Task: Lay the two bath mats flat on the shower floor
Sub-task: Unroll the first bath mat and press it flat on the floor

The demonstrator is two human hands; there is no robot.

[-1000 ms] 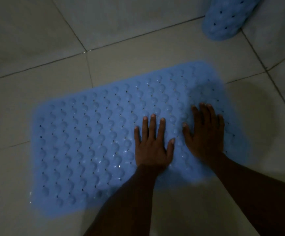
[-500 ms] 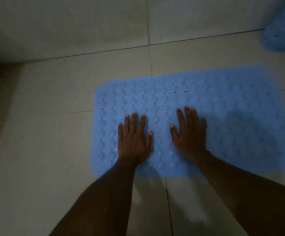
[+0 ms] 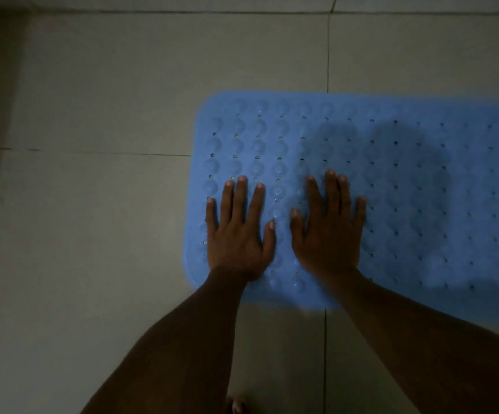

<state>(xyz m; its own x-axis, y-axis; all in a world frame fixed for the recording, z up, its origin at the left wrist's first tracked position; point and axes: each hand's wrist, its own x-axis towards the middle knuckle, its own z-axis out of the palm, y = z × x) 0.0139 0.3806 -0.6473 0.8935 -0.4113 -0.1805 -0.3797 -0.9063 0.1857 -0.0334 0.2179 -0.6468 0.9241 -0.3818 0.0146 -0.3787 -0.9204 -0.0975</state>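
A blue bath mat with rows of bumps and small holes lies flat on the tiled shower floor, running off the right edge of the view. My left hand presses palm-down on the mat's left end, fingers straight and spread. Beside it, my right hand presses flat on the mat too, fingers straight. A second mat is not in view now.
Pale floor tiles with dark grout lines surround the mat on the left, top and bottom. A wall base runs along the top edge, and the far left is in dark shadow. A toe shows at the bottom.
Both hands have slid along the mat toward its left end, staying flat on it. The view has shifted left, and the second blue mat at the upper right has dropped out of sight.
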